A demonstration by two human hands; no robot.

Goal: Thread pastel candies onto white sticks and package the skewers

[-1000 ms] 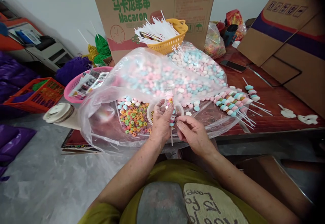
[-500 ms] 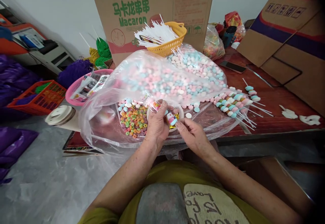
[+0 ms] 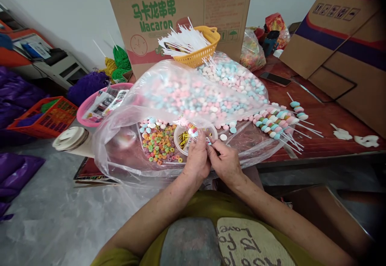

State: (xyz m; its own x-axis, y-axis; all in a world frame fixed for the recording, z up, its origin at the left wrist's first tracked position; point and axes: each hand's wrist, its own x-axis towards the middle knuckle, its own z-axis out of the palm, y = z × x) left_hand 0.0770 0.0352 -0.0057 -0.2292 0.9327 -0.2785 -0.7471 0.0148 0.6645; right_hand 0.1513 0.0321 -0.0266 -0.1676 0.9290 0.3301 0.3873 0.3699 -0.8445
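Observation:
My left hand (image 3: pixel 197 156) is closed round a candy skewer (image 3: pixel 190 128) in a clear printed wrapper, which points up and away from me. At its near end the closed fingertips of my right hand (image 3: pixel 225 160) meet my left thumb; what they pinch is too small and hidden to name. Just beyond my hands stands a round white tub (image 3: pixel 177 147) holding gold twist ties (image 3: pixel 183 140). To its left lies a pile of colourful ring-shaped candies (image 3: pixel 158 143). Pink, white and blue candies (image 3: pixel 193 97) fill a large clear plastic bag (image 3: pixel 116 153) behind.
Finished-looking candy skewers (image 3: pixel 273 122) lie stacked on the right of the red table (image 3: pixel 319 137). A yellow basket (image 3: pixel 197 58) of white sticks stands behind the bag, before a cardboard box (image 3: pixel 181 0). A pink basket (image 3: pixel 81 113), a lidded cup (image 3: pixel 68 137) and a phone (image 3: pixel 276 79) are around.
Both hands have come together and moved slightly nearer me. The skewer has turned to point away, and more of the tub with the gold ties shows.

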